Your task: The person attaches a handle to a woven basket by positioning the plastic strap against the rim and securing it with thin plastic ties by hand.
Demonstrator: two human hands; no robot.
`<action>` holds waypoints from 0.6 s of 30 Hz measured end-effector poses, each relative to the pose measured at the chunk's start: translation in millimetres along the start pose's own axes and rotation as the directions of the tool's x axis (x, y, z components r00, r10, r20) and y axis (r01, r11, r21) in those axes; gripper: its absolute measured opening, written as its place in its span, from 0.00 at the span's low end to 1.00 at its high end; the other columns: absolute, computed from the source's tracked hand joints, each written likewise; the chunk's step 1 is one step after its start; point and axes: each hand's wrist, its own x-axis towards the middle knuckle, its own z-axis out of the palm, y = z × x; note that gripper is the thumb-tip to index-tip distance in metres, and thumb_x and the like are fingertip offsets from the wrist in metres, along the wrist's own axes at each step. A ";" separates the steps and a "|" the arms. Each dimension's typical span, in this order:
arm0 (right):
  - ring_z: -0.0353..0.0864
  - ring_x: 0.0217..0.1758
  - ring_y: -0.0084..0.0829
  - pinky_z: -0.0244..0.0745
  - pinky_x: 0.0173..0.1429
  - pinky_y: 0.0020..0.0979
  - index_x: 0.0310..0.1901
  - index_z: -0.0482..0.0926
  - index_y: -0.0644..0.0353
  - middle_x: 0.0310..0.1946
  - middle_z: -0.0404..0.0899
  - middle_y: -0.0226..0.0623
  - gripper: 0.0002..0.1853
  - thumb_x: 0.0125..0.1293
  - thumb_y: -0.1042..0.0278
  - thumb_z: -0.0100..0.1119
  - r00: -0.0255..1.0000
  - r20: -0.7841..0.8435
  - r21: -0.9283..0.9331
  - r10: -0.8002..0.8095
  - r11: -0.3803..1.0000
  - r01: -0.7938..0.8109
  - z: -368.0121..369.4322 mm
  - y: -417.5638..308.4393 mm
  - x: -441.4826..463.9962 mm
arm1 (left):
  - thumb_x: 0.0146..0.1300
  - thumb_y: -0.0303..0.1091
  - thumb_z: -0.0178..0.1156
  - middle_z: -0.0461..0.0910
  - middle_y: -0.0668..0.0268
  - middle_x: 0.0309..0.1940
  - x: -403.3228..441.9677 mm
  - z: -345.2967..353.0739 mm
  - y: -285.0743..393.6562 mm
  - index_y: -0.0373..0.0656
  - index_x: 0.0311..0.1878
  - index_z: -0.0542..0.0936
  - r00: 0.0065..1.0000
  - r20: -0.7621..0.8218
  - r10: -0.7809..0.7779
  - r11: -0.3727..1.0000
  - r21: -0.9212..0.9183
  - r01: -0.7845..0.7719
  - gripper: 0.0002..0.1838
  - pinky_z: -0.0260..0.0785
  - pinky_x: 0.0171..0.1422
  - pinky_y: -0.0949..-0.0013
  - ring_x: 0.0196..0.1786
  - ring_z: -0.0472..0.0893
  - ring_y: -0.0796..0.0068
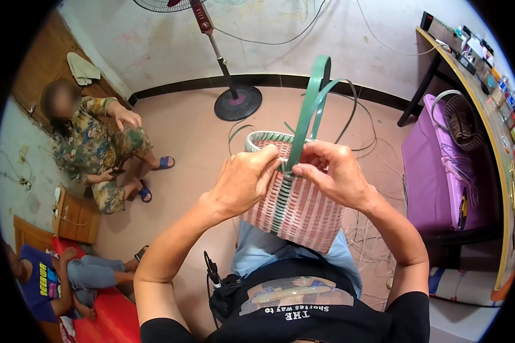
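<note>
A pink and white woven basket (303,214) with a dark green band down its side rests tilted on my lap. Wide green plastic straps (313,86) arch up from its rim as a tall loop. My left hand (243,180) is closed in a pinch at the rim, just left of where the strap meets the weave. On the other side, my right hand (339,174) pinches the strap's base between thumb and fingers. The exact spot under the left fingertips is partly hidden.
A standing fan (238,103) is by the wall. To the right, a purple bin (435,166) sits beside a cluttered desk (489,114). Loose strips (372,251) litter the floor. Two people sit at left, one in a floral outfit (97,143), one on red cloth (109,317).
</note>
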 end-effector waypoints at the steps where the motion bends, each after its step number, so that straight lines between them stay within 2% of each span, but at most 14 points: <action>1: 0.85 0.39 0.29 0.81 0.42 0.31 0.47 0.81 0.70 0.39 0.83 0.46 0.12 0.62 0.79 0.66 0.999 0.029 0.009 0.039 0.999 -0.039 0.3 0.3 -0.9 | 0.70 0.28 0.59 0.73 0.51 0.23 -2.1 -1.1 -0.7 0.36 0.39 0.75 0.999 0.014 -0.034 0.996 -0.079 0.035 0.06 0.67 0.30 0.62 0.25 0.76 0.61; 2: 0.85 0.38 0.29 0.81 0.42 0.30 0.47 0.81 0.70 0.39 0.83 0.45 0.12 0.62 0.79 0.66 1.000 0.030 0.036 -0.004 0.999 0.003 0.5 1.7 -1.8 | 0.71 0.28 0.58 0.73 0.52 0.23 -3.5 -2.0 -1.9 0.36 0.40 0.75 0.997 0.030 -0.067 0.985 -0.159 0.071 0.05 0.66 0.30 0.63 0.24 0.75 0.65; 3: 0.84 0.38 0.28 0.80 0.42 0.30 0.47 0.81 0.69 0.39 0.83 0.44 0.12 0.62 0.80 0.66 0.999 0.032 0.064 -0.043 0.997 0.041 0.7 4.0 -3.0 | 0.73 0.29 0.58 0.72 0.62 0.22 -5.4 0.5 -6.9 0.36 0.40 0.76 0.997 0.029 -0.071 0.970 -0.230 0.076 0.07 0.64 0.30 0.70 0.25 0.68 0.78; 4: 0.84 0.38 0.27 0.80 0.43 0.29 0.47 0.81 0.69 0.39 0.82 0.43 0.12 0.61 0.80 0.66 0.996 0.033 0.089 -0.080 0.993 0.077 1.5 6.9 -4.5 | 0.73 0.30 0.58 0.72 0.65 0.23 -8.0 2.7 -11.6 0.36 0.40 0.77 0.995 0.057 -0.082 0.948 -0.304 0.096 0.07 0.63 0.30 0.71 0.26 0.68 0.80; 6: 0.82 0.38 0.25 0.79 0.43 0.26 0.48 0.83 0.68 0.37 0.82 0.38 0.12 0.61 0.81 0.66 0.998 0.032 0.179 -0.047 0.983 0.040 -0.4 15.7 -4.1 | 0.74 0.31 0.58 0.72 0.72 0.24 -8.6 6.3 -16.5 0.36 0.39 0.77 0.989 0.115 -0.090 0.887 -0.443 0.132 0.08 0.62 0.30 0.75 0.27 0.67 0.86; 8: 0.81 0.39 0.23 0.78 0.44 0.26 0.49 0.83 0.68 0.38 0.81 0.36 0.13 0.62 0.81 0.66 0.998 0.044 0.226 -0.044 0.974 0.033 -2.8 25.2 -0.3 | 0.74 0.32 0.58 0.71 0.76 0.26 -10.4 8.7 -13.1 0.36 0.38 0.77 0.980 0.138 -0.142 0.840 -0.507 0.193 0.09 0.60 0.30 0.78 0.27 0.66 0.89; 9: 0.79 0.39 0.22 0.77 0.44 0.26 0.50 0.84 0.67 0.37 0.81 0.35 0.14 0.62 0.81 0.67 0.996 0.083 0.266 0.012 0.963 -0.033 -5.6 16.6 0.7 | 0.74 0.32 0.58 0.70 0.77 0.27 -11.0 9.6 -12.3 0.36 0.37 0.78 0.974 0.150 -0.169 0.815 -0.535 0.223 0.10 0.60 0.30 0.79 0.28 0.65 0.90; 12: 0.77 0.37 0.21 0.76 0.42 0.26 0.50 0.85 0.66 0.36 0.80 0.34 0.14 0.62 0.79 0.68 0.994 0.104 0.189 -0.020 0.982 0.000 -6.1 22.5 0.8 | 0.73 0.31 0.58 0.70 0.77 0.26 -13.9 13.3 -16.3 0.37 0.35 0.77 0.964 0.165 -0.209 0.726 -0.634 0.266 0.09 0.59 0.30 0.80 0.28 0.66 0.91; 15: 0.76 0.36 0.20 0.74 0.40 0.25 0.48 0.86 0.65 0.35 0.80 0.33 0.12 0.62 0.78 0.68 0.994 0.097 0.242 -0.047 0.970 0.022 -4.9 25.0 4.7 | 0.71 0.30 0.59 0.70 0.77 0.25 -14.0 12.6 -17.1 0.37 0.32 0.77 0.970 0.154 -0.187 0.716 -0.655 0.242 0.10 0.58 0.29 0.81 0.27 0.65 0.92; 18: 0.76 0.36 0.20 0.74 0.41 0.26 0.47 0.86 0.65 0.36 0.80 0.33 0.11 0.62 0.78 0.68 0.995 0.089 0.217 -0.046 0.976 0.025 -8.9 31.7 6.4 | 0.69 0.29 0.60 0.70 0.78 0.23 -16.2 12.6 -23.1 0.37 0.29 0.76 0.973 0.155 -0.169 0.766 -0.601 0.229 0.11 0.57 0.29 0.81 0.27 0.65 0.92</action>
